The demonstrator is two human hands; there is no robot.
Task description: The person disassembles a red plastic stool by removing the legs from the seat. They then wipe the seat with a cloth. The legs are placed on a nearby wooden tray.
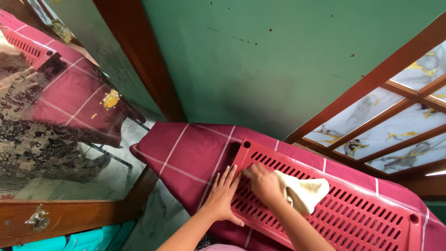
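A red slotted plastic panel (353,214) lies on a maroon checked cloth (186,148). My right hand (263,182) presses a cream rag (304,193) onto the panel near its upper left corner, fingers closed over the rag. My left hand (223,193) lies flat with fingers spread, partly on the cloth and partly on the panel's left edge, holding it down.
A green wall (260,60) rises behind the cloth. A mirror in a wooden frame (55,116) stands at left, reflecting the cloth and a patterned garment. Marble-patterned panels in a wooden frame (395,130) are at right. A teal plastic object (93,237) sits low left.
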